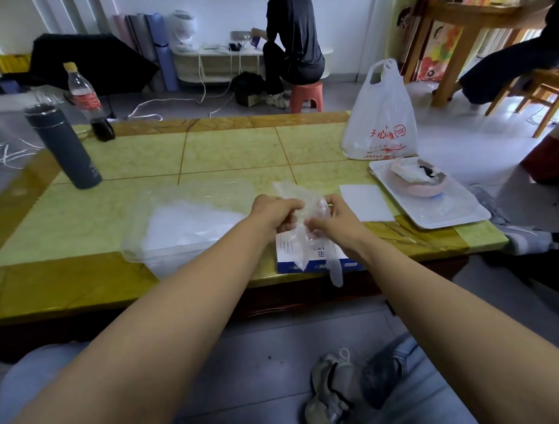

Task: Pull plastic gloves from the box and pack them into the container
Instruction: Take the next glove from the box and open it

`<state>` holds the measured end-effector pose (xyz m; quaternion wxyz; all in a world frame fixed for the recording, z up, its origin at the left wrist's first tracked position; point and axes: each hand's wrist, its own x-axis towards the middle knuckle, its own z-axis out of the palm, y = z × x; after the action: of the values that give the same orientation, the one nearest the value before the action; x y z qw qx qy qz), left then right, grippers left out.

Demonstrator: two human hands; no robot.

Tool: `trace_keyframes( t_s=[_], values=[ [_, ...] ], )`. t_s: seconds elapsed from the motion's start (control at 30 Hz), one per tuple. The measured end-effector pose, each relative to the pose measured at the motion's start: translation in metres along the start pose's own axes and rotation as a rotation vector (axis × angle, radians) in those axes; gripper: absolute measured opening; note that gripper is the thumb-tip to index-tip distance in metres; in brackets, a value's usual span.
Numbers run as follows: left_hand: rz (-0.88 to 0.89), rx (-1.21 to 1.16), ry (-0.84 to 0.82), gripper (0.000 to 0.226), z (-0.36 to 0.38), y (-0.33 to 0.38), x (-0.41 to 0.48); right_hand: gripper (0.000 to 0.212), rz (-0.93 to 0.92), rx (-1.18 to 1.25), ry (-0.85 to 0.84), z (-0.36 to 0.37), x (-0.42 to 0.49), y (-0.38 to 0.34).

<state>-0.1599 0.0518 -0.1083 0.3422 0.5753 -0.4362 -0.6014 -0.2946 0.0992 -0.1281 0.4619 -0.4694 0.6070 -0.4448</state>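
Note:
A clear plastic glove hangs between my two hands above the glove box. My left hand grips its left side. My right hand pinches its right side, and one glove finger dangles past the table's front edge. The white and blue glove box lies flat near the front edge, partly hidden by my hands. To its left stands the clear plastic container, open on top, with crumpled clear gloves inside.
On the green tiled table stand a grey flask, a cola bottle, a white shopping bag, a white tray with a pink bowl, and a white paper sheet. People sit behind the table.

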Motion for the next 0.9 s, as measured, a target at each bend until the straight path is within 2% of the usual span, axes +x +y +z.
trace_keyframes(
  t_s=[0.23,0.4,0.5,0.57,0.67,0.73,0.83,0.9],
  values=[
    [-0.014,-0.119,-0.041,0.013,-0.025,-0.004,-0.008,0.048,-0.016,0.06,0.019,0.019,-0.003,-0.004],
    [0.065,-0.178,0.007,0.007,-0.037,0.003,-0.014,0.054,-0.034,0.075,0.063,0.026,-0.002,-0.005],
    [0.161,-0.199,-0.046,0.005,-0.052,0.004,-0.018,0.047,-0.012,0.056,0.031,0.027,-0.001,-0.006],
    [0.214,-0.137,-0.116,0.016,-0.066,0.005,-0.023,0.043,0.035,0.122,-0.004,0.032,-0.001,-0.012],
    [0.245,-0.001,-0.179,0.02,-0.085,0.008,-0.029,0.045,0.069,0.33,-0.016,0.041,0.004,-0.021],
    [0.231,0.11,-0.201,0.035,-0.095,0.008,-0.031,0.047,0.056,0.319,-0.06,0.049,0.007,-0.027],
    [0.254,0.242,-0.275,0.028,-0.11,0.006,-0.033,0.057,0.045,0.26,-0.221,0.066,0.007,-0.035],
    [0.284,0.303,-0.213,0.024,-0.119,0.005,-0.034,0.045,0.016,0.217,-0.323,0.075,0.006,-0.037]
  ],
)
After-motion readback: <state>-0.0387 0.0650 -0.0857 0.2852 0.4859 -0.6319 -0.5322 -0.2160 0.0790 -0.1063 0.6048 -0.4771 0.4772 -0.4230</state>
